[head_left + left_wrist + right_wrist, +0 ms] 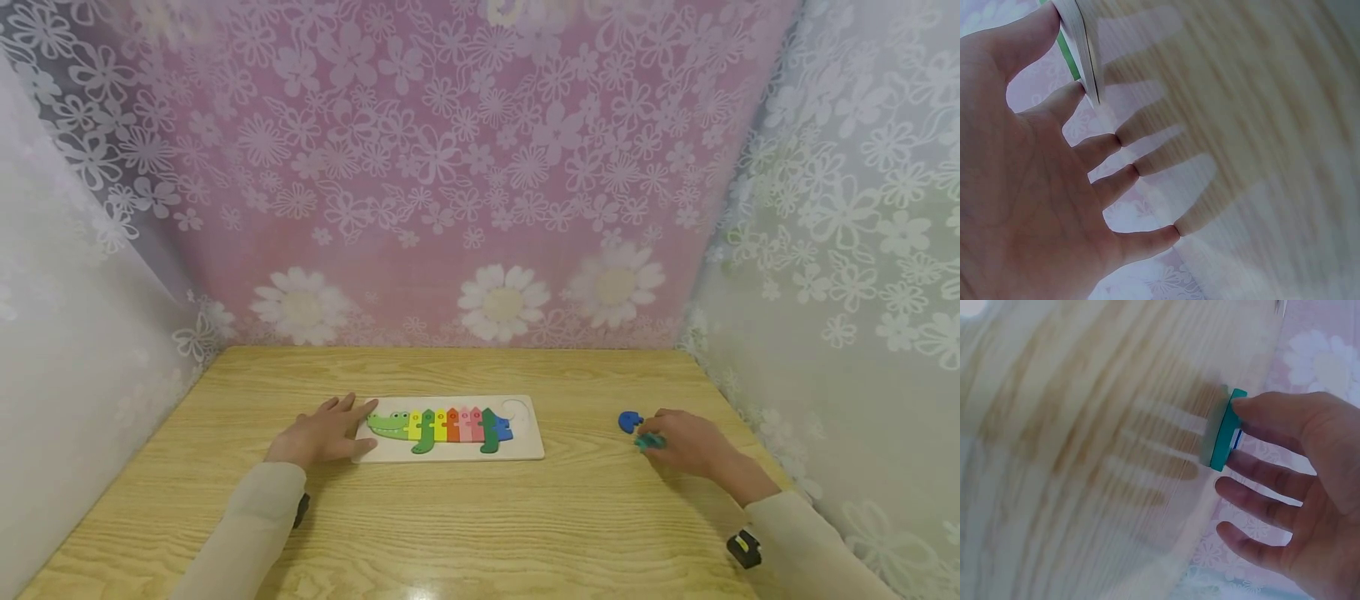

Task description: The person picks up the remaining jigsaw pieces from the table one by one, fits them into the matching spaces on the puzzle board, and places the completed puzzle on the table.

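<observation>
A wooden crocodile puzzle board (450, 452) lies on the table, with colored pieces set in it from the green head (388, 426) to a blue piece (504, 428). A curved tail-shaped outline shows bare at its right end. My left hand (324, 432) rests at the board's left end, fingers spread, thumb and index touching its edge (1082, 44). At the right, my right hand (686, 442) pinches a teal puzzle piece (1227, 431) between thumb and fingers, on or just above the table. Just beyond that hand lies a loose blue puzzle piece (628, 422).
The wood-grain table (465, 525) is bordered by a pink flowered backdrop (450, 167) behind and pale flowered sheets (862, 250) on both sides. Dark bands (744, 548) sit at both wrists.
</observation>
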Action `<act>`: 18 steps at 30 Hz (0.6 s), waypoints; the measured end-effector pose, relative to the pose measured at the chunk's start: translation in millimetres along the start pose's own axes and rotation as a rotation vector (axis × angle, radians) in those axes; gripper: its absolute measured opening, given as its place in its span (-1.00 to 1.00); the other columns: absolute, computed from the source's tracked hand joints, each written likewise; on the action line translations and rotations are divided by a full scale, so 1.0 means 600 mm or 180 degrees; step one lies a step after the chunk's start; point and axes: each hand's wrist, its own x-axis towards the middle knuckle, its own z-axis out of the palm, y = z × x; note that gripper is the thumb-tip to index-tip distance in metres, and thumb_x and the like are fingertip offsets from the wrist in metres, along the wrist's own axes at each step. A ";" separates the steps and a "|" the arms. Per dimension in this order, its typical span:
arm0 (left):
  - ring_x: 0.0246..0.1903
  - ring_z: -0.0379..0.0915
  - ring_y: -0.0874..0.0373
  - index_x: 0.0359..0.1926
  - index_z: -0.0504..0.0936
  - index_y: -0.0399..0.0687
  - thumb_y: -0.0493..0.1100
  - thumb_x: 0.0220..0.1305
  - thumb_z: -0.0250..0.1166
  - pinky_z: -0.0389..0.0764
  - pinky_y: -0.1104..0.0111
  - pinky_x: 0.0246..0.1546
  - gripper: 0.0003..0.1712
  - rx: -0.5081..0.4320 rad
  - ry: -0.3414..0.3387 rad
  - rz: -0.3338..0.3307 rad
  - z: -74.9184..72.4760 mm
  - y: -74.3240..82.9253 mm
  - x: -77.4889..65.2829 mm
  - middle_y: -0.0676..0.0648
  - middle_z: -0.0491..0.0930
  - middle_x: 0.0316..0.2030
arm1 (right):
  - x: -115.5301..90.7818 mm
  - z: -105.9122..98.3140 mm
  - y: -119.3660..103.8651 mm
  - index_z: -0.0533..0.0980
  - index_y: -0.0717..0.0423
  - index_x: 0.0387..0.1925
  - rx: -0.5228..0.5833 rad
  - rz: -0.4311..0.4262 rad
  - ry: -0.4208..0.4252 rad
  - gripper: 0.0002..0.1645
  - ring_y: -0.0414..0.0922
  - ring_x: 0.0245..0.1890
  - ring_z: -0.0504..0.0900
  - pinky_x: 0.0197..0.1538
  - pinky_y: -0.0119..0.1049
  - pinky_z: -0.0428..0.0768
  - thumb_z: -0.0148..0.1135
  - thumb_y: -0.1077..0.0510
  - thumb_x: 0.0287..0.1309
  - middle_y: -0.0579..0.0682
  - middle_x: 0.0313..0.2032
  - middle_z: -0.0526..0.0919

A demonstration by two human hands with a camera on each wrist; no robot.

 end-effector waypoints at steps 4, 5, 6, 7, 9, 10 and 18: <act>0.55 -0.12 -0.54 0.64 0.12 0.17 0.39 0.43 0.14 0.03 -0.67 0.25 -0.07 -0.0028 -0.0018 -0.0031 -0.001 0.003 -0.001 -0.39 -0.02 0.61 | 0.001 0.000 -0.007 0.76 -0.06 -0.12 -0.0034 -0.0003 0.0052 -0.70 -0.36 -0.51 0.45 -0.52 -0.42 0.40 0.51 -0.07 0.14 -0.11 -0.31 0.68; 0.55 -0.12 -0.54 0.64 0.12 0.17 0.38 0.43 0.14 0.02 -0.66 0.25 -0.08 -0.0035 -0.0021 -0.0038 -0.002 0.004 -0.001 -0.39 -0.02 0.61 | 0.001 0.000 -0.008 0.76 -0.06 -0.13 -0.0052 0.0002 0.0073 -0.69 -0.35 -0.52 0.44 -0.53 -0.42 0.39 0.51 -0.09 0.14 -0.11 -0.32 0.68; 0.55 -0.11 -0.54 0.64 0.12 0.16 0.38 0.43 0.14 0.03 -0.66 0.25 -0.08 -0.0038 -0.0020 -0.0041 -0.002 0.004 -0.001 -0.39 -0.02 0.61 | 0.001 -0.001 -0.010 0.76 -0.06 -0.14 -0.0067 0.0004 0.0097 -0.69 -0.35 -0.52 0.44 -0.53 -0.42 0.39 0.51 -0.10 0.13 -0.12 -0.34 0.68; 0.55 -0.11 -0.54 0.64 0.13 0.16 0.38 0.42 0.15 0.02 -0.66 0.25 -0.08 -0.0044 -0.0021 -0.0046 -0.003 0.004 -0.001 -0.39 -0.01 0.61 | 0.001 -0.001 -0.012 0.76 -0.05 -0.16 -0.0078 -0.0019 0.0124 -0.69 -0.34 -0.52 0.44 -0.54 -0.41 0.39 0.52 -0.10 0.12 -0.12 -0.35 0.67; 0.55 -0.11 -0.54 0.64 0.13 0.15 0.37 0.42 0.15 0.03 -0.66 0.25 -0.08 -0.0043 -0.0018 -0.0047 -0.004 0.006 -0.003 -0.39 -0.01 0.61 | 0.002 -0.001 -0.015 0.76 -0.05 -0.18 -0.0073 -0.0029 0.0149 -0.72 -0.33 -0.52 0.46 -0.53 -0.42 0.41 0.52 -0.07 0.12 -0.13 -0.37 0.67; 0.54 -0.10 -0.54 0.63 0.14 0.14 0.37 0.42 0.15 0.03 -0.66 0.25 -0.08 -0.0038 -0.0016 -0.0042 -0.004 0.006 -0.003 -0.40 -0.01 0.60 | 0.003 0.000 -0.016 0.76 -0.06 -0.19 -0.0078 -0.0042 0.0161 -0.75 -0.32 -0.50 0.48 -0.52 -0.42 0.42 0.53 -0.05 0.12 -0.13 -0.37 0.67; 0.56 -0.13 -0.53 0.64 0.11 0.17 0.37 0.44 0.14 0.01 -0.66 0.26 -0.09 -0.0044 -0.0050 -0.0049 -0.005 0.005 -0.002 -0.38 -0.03 0.61 | 0.015 0.005 -0.023 0.76 -0.14 -0.19 -0.0264 -0.0205 0.0455 -0.73 -0.09 -0.34 0.57 -0.46 -0.21 0.49 0.58 -0.05 0.05 -0.05 -0.24 0.71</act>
